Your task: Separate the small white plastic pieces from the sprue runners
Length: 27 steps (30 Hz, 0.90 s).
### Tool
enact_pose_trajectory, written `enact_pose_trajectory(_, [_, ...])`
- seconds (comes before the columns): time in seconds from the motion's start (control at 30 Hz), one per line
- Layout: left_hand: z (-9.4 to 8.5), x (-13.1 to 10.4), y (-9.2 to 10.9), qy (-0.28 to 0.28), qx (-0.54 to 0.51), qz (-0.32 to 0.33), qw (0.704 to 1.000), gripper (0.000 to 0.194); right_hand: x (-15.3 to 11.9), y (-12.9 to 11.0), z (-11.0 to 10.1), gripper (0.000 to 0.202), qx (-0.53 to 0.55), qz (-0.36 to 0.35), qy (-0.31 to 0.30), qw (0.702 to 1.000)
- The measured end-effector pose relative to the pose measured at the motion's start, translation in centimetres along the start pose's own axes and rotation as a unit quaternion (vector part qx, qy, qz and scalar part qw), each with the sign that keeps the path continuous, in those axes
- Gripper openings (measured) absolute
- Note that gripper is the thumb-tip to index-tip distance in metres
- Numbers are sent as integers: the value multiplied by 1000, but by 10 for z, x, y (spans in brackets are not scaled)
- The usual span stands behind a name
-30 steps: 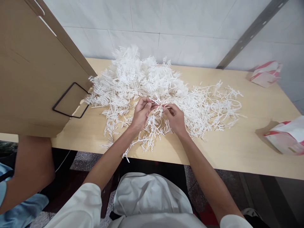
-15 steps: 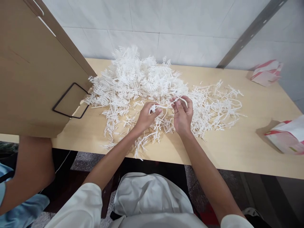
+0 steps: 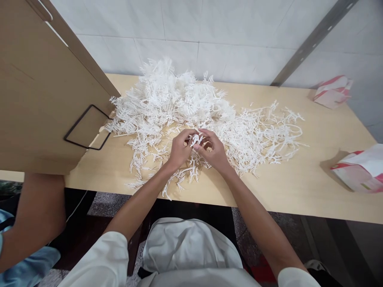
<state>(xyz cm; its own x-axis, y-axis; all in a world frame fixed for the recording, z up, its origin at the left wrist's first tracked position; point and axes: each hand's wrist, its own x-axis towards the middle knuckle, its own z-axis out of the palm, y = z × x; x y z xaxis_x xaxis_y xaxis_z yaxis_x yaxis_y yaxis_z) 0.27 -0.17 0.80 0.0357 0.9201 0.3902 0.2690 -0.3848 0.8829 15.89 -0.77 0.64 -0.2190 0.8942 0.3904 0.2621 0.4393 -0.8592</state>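
At frame centre, a white branched tangle [image 3: 196, 140] is being clamped in the grip of left hand [image 3: 180, 148] and right hand [image 3: 216, 153]. Snagging on the white pile [image 3: 179, 95] behind is probably being best avoided by light pinching.

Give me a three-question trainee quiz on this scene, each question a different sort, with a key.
1. True or false: the brown cardboard stands to the left of the pile of white pieces.
2. What is between the person's left hand and right hand?
A) a black wire frame
B) branched white strands
C) a blue cloth
3. How many red-and-white packets are on the right part of the table?

Key: 1. True. 2. B. 3. Two.
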Motion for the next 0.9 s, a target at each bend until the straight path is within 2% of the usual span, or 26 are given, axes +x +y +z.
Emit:
enact_pose_trajectory(0.07, [0,0,-2,11,3,-18,1000,18,1,1,1,45,-31,-38,-21,999])
enact_pose_trajectory(0.13, [0,1,-3,16,-9,-27,999,18,0,2,2,33,-48,-51,-11,998])
enact_pose_trajectory(0.2, [1,2,-4,10,-42,-34,999,20,0,0,2,25,-25,-24,28,999])
enact_pose_trajectory(0.27, [1,4,-5,8,-90,-48,995,24,0,0,1,25,36,22,81,996])
enact_pose_trajectory(0.37, [0,7,-6,25,-152,-79,985,23,5,2,-5,30,141,79,164,973])
enact_pose_trajectory(0.43, [-1,9,-5,34,-158,-96,982,24,9,4,-10,34,183,99,188,960])
enact_pose_trajectory(0.5, [-2,9,-3,10,-143,-120,982,28,12,6,-14,35,203,104,185,956])
enact_pose_trajectory(0.57, [-2,7,1,-45,-118,-135,983,32,13,7,-14,32,198,98,173,960])
enact_pose_trajectory(0.63, [0,4,5,-103,-84,-122,984,34,13,6,-12,30,186,89,163,965])
enact_pose_trajectory(0.73, [3,0,4,-161,-7,-80,984,37,11,5,-10,30,185,73,149,969])
enact_pose_trajectory(0.8, [4,-1,0,-177,53,-55,981,30,11,4,-13,33,191,61,151,968])
enact_pose_trajectory(0.9, [4,0,-1,-162,115,-35,979,21,14,5,-22,34,185,35,182,965])
